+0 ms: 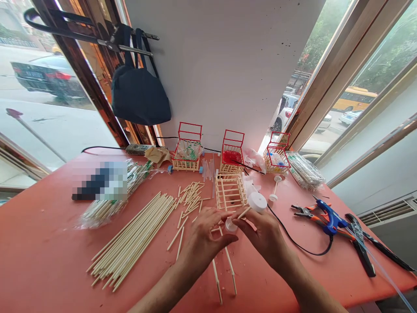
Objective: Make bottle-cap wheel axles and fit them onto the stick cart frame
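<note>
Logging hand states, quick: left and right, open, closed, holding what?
Left hand: closed on a small clear cap, between thumb and fingers.
Right hand: closed, pinching a short stick with a white disc at its end.

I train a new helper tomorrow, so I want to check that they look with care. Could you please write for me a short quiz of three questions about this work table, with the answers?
1. True or false: the right hand holds a short wooden stick.
2. Choose one. Seen from the right hand, the blue glue gun lies:
A) to the left
B) to the right
C) directly under it
3. How many small baskets with red handles stand near the wall?

Key: 1. True; 2. B; 3. Three.
</note>
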A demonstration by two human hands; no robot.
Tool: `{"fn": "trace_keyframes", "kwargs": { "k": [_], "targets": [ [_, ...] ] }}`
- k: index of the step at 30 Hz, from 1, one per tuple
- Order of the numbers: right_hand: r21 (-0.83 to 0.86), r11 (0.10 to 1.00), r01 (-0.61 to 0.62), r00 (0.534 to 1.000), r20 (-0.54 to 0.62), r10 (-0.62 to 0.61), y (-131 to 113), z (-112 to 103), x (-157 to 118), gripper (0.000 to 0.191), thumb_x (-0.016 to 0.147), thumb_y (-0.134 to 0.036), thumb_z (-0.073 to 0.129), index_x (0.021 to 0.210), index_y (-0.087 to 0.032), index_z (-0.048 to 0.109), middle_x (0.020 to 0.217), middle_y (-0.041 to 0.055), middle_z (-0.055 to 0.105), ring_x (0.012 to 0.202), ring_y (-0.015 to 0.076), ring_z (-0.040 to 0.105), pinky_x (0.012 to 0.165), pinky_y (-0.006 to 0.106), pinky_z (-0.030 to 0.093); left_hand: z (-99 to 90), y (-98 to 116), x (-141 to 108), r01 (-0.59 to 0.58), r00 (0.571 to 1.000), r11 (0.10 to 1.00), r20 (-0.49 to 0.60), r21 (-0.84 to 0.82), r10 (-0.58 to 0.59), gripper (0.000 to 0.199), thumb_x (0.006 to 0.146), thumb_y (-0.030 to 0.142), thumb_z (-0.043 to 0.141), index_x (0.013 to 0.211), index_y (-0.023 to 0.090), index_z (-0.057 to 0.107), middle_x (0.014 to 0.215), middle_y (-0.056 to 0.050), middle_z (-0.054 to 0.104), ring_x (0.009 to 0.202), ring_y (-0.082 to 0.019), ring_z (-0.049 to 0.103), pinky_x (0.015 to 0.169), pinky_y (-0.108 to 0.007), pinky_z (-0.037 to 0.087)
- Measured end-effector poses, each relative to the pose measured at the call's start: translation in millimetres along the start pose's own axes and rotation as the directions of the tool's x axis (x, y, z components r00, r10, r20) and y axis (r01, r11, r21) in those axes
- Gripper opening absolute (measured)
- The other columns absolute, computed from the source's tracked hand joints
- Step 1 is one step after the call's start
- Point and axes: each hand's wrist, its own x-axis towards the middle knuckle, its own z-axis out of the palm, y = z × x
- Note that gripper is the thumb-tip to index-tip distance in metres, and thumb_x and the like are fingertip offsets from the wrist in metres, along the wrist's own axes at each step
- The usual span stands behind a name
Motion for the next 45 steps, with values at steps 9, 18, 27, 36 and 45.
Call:
{"fn": "trace_keyframes", "kwargs": {
  "k": [9, 18, 27, 36, 45],
  "targets": [
    [0.014, 1.0, 0.004, 1.0, -0.016, -0.004, 10, -5, 2, 0.02, 0.104, -0.034, 0.057, 0.095, -0.021, 0.071, 0.089, 0.0055, 0.074, 0.083, 0.0206, 0.068, 0.077, 0.03, 0.051, -0.9, -4, 0, -0.008, 1.0, 1.0, 0.026, 0.009, 0.007, 0.041, 0.077, 0.025, 0.087, 0.116, 0.025, 0.075, 0.109, -0.005, 0.078, 0.103, -0.028, 0.068, 0.088, -0.04, 0.054],
    [-0.026, 1.0, 0.002, 1.0, 0.006, -0.002, 0, 0, 2, 0.025, 0.104, -0.034, 0.057, 0.088, -0.021, 0.071, 0.085, 0.0049, 0.075, 0.077, 0.0195, 0.069, 0.072, 0.029, 0.049, 0.6, -1, -1, 0.015, 1.0, 0.999, 0.014, 0.029, -0.016, 0.032, 0.075, 0.022, 0.087, 0.106, 0.026, 0.077, 0.102, -0.004, 0.078, 0.099, -0.028, 0.069, 0.085, -0.039, 0.054],
    [-0.015, 1.0, 0.009, 1.0, -0.004, -0.009, -1, 1, 0, 0.026, 0.104, -0.035, 0.058, 0.087, -0.021, 0.072, 0.081, 0.004, 0.075, 0.073, 0.0187, 0.067, 0.068, 0.029, 0.046, 1.4, 2, -1, 0.048, 0.999, 0.998, 0.023, 0.049, -0.049, 0.024, 0.076, 0.016, 0.084, 0.098, 0.022, 0.075, 0.1, -0.004, 0.078, 0.097, -0.027, 0.069, 0.084, -0.038, 0.053],
    [0.144, 0.989, -0.028, 1.0, 0.002, 0.028, 1, -3, 7, 0.022, 0.102, -0.034, 0.061, 0.087, -0.021, 0.072, 0.084, 0.0038, 0.075, 0.075, 0.0171, 0.067, 0.069, 0.027, 0.05, 0.8, 2, 0, 0.023, 0.999, 0.999, 0.026, 0.033, -0.024, 0.037, 0.074, 0.021, 0.086, 0.108, 0.024, 0.074, 0.106, -0.005, 0.078, 0.101, -0.028, 0.07, 0.087, -0.04, 0.053],
    [0.202, 0.972, -0.117, 0.992, -0.014, 0.122, 5, -4, 10, 0.024, 0.1, -0.038, 0.063, 0.085, -0.021, 0.072, 0.078, 0.0021, 0.073, 0.068, 0.0156, 0.065, 0.065, 0.025, 0.05, -2.4, 4, 1, 0.025, 0.999, 0.999, 0.028, 0.046, -0.026, 0.04, 0.071, 0.013, 0.086, 0.107, 0.023, 0.073, 0.106, -0.004, 0.078, 0.103, -0.028, 0.069, 0.088, -0.04, 0.053]
  ]
}}
